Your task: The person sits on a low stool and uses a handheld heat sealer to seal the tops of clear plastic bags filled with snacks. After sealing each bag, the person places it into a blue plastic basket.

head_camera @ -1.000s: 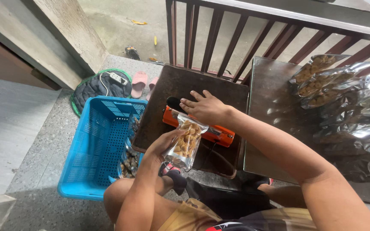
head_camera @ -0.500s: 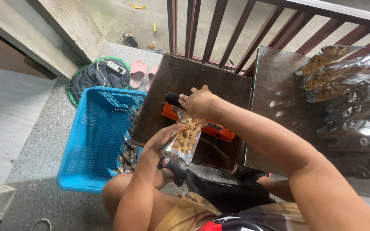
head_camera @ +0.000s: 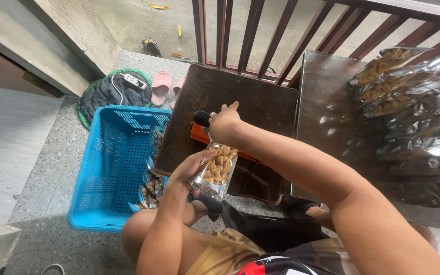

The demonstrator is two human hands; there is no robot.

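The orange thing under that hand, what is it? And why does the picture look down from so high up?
The picture comes from a camera worn on the person's head, so you look down at their own two arms. The left hand holds up a clear bag of brown snacks by its side. The right hand presses down on the orange machine, which has a black knob and sits on a dark brown table. The top of the bag goes in under that hand. I think it may be a bag sealer, but the hand hides much of it. Beside the table stands a blue basket with more bags inside. On the shiny metal table to the right lie more filled bags. Pink slippers rest on the floor.
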